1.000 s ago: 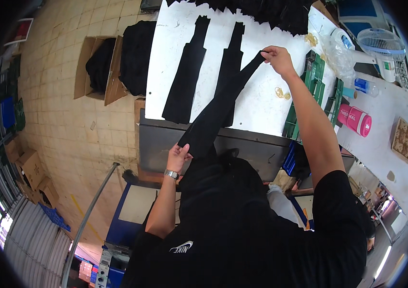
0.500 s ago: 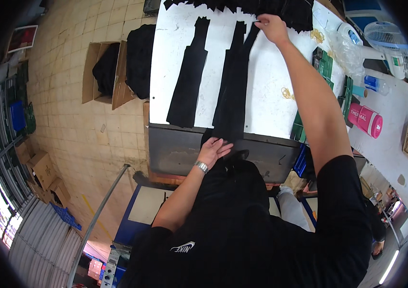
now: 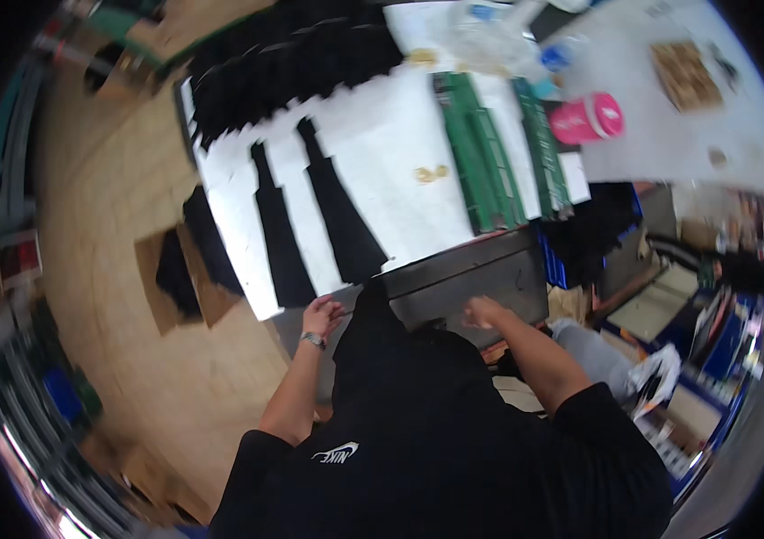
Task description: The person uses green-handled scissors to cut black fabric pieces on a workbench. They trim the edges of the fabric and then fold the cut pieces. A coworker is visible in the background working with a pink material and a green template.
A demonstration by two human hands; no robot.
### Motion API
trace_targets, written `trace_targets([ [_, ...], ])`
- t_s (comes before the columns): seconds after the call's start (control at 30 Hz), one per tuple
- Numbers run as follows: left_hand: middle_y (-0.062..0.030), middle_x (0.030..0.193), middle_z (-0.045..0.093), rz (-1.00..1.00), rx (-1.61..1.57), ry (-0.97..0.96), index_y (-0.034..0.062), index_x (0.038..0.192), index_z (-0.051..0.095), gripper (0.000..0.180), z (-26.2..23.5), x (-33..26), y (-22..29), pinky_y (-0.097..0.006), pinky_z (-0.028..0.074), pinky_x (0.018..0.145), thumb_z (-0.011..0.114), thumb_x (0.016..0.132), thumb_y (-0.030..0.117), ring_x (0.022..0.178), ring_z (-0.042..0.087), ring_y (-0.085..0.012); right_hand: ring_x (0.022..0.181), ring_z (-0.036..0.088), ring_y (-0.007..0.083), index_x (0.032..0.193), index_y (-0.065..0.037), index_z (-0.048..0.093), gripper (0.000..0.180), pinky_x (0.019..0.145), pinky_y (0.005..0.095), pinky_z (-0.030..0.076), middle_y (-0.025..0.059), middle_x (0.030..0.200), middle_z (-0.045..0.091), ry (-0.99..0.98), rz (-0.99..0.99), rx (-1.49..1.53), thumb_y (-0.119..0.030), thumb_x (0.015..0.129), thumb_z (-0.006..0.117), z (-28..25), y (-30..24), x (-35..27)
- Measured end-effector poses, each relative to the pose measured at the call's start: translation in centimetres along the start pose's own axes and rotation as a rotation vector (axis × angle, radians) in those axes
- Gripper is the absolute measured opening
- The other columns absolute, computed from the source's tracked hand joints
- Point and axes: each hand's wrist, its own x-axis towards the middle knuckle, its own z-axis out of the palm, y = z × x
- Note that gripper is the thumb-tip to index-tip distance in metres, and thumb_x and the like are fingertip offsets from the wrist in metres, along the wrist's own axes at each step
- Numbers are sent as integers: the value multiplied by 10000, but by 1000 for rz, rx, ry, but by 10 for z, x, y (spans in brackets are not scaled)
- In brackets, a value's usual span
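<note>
The left hand [image 3: 323, 316] was just off the counter's [image 3: 377, 135] front edge, fingers loosely apart. The right hand [image 3: 483, 313] was curled; I couldn't tell if it held anything. Two black cloth pieces [image 3: 342, 220] lay flat near the front left corner, maybe to keep them smooth. Room with small yellow loops [image 3: 430, 173] lay between them and long green things [image 3: 476, 153].

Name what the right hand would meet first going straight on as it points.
Probably the table's dark grey front panel, up and left of the right hand in the picture; depth is unclear, so it might pass above that, over the white tabletop.
</note>
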Motion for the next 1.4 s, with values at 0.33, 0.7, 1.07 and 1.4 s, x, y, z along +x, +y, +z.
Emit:
trace_targets([
  [0.33, -70, 851, 677, 166, 725, -357, 70, 1214, 556, 263, 156, 20, 71, -315, 552, 625, 568, 975, 179, 768, 677, -184, 863, 693, 178, 1110, 32, 641, 319, 744, 317, 548, 126, 924, 720, 1374, 619, 1088, -199, 897, 693, 195, 122, -267],
  [0.7, -10, 895, 625, 123, 1557, -795, 50, 1208, 580, 356, 308, -125, -155, -295, 580, 692, 622, 964, 307, 812, 694, -178, 981, 590, 367, 1016, -14, 668, 277, 861, 435, 482, 169, 1005, 635, 1587, 1644, 1135, -207, 826, 727, 490, -131, -375],
  [1.07, -35, 889, 683, 41, 2228, -1795, 21, 1170, 615, 243, 382, -279, -405, -230, 512, 698, 608, 972, 162, 822, 659, -111, 1012, 607, 367, 979, -29, 674, 265, 860, 452, 509, 161, 1039, 635, 1161, 2368, 1399, -240, 825, 718, 538, -328, -330],
  [1.4, -75, 956, 697, 27, 2193, -2626, -4, 1161, 625, 244, 348, -392, -535, -271, 534, 800, 603, 962, 135, 884, 680, -132, 1118, 558, 387, 1040, -9, 676, 457, 965, 452, 470, 237, 1168, 606, 1018, 2514, 1671, -377, 782, 757, 555, -339, -310],
])
